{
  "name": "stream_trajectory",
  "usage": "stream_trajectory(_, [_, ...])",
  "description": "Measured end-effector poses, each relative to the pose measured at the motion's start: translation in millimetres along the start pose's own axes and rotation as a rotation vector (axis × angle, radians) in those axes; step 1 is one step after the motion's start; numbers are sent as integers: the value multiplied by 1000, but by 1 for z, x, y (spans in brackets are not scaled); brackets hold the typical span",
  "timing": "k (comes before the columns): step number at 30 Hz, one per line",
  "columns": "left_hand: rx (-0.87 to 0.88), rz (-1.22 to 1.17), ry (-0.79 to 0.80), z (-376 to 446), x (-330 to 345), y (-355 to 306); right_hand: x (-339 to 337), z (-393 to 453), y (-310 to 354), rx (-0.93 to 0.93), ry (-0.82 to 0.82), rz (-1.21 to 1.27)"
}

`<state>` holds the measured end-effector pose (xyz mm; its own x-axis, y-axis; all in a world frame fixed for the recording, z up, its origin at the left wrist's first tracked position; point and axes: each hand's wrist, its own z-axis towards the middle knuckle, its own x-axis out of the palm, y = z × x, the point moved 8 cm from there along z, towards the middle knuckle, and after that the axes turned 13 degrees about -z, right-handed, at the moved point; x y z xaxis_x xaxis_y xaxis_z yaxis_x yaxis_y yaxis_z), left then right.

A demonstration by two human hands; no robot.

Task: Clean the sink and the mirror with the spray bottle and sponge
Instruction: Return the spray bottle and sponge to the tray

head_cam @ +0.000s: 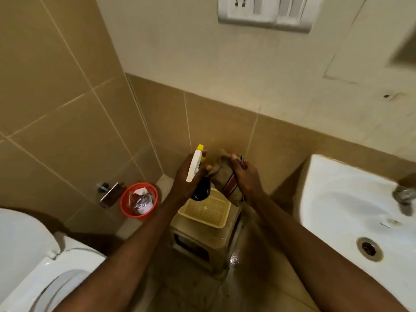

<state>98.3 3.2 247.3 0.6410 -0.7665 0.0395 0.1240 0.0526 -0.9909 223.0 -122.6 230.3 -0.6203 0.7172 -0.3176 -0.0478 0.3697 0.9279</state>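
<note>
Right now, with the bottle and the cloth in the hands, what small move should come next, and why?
Probably squeeze the trigger: the left hand holds the spray bottle with its yellow nozzle beside the cloth gripped by the right hand, so wetting the cloth seems next.

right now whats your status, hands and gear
Left hand grips spray bottle, nozzle toward wall. Right hand holds striped cloth beside it, over yellow basket. Sink to the right, untouched; nothing in the way.

one head-worn wide-angle view is looking forward and steeply down from above, close over both arms, facing the tiled wall (67, 91); it is taking in the toilet (27, 248) at left and the sink (351, 208) at right.
</note>
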Motion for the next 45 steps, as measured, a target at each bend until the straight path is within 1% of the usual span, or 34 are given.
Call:
stream_trajectory(2, [-20, 0, -17, 3, -7, 43, 21, 17, -38, 67, 21, 2])
stream_trajectory(5, [-42, -3, -33, 5, -17, 109, 53, 42, -97, 116, 36, 5])
stream_trajectory(6, [-59, 7, -19, 7, -19, 121, 58, 47, -105, 131, 40, -11])
stream_trajectory(7, [-95, -11, 13, 9, -20, 155, 72, 60, -131, 146, 46, -26])
stream_trajectory(8, [-108, -27, 6, 11, -24, 176, 79, 69, -149, 157, 39, -46])
stream_trajectory(11, [-104, -3, -22, 14, -31, 193, 79, 78, -168, 222, 48, -103])
stream_trajectory(15, [-91, 5, 25, 23, -36, 249, 95, 103, -215, 266, 52, -189])
stream_trajectory(18, [-87, 31, 70, 24, -38, 267, 105, 109, -232, 289, 87, -260])
stream_trajectory(21, [-92, 52, 91, 26, -41, 279, 115, 114, -250, 288, 128, -263])
stream_trajectory(26, [-79, 22, 135, 28, -42, 295, 126, 110, -248, 181, 139, -450])
stream_trajectory(29, [-32, 39, 170, 28, -38, 295, 131, 113, -250, 128, 131, -474])
stream_trajectory(31, [-39, 56, 171, 30, -38, 295, 135, 115, -251, 146, 142, -474])
stream_trajectory(33, [-47, 70, 177, 34, -39, 298, 140, 117, -258, 218, 195, -453])
stream_trajectory(34, [-45, 80, 184, 36, -40, 300, 143, 115, -262, 283, 247, -413])
stream_trajectory(37, [-35, 104, 212, 42, -43, 308, 156, 98, -274, 470, 496, -139])
stream_trajectory(39, [-54, 89, 194, 43, -48, 312, 160, 92, -276, 495, 581, 41])
stream_trajectory(40, [-58, 89, 185, 43, -50, 314, 160, 94, -275, 458, 579, 59])
stream_trajectory(41, [-54, 92, 179, 43, -51, 314, 157, 100, -273, 374, 553, -37])
stream_trajectory(43, [-54, 91, 172, 44, -51, 311, 148, 116, -263, 151, 438, -487])
stream_trajectory(44, [-51, 92, 166, 45, -51, 309, 143, 121, -258, 47, 338, -716])
stream_trajectory(45, [-48, 95, 162, 45, -50, 308, 139, 124, -252, -13, 230, -879])
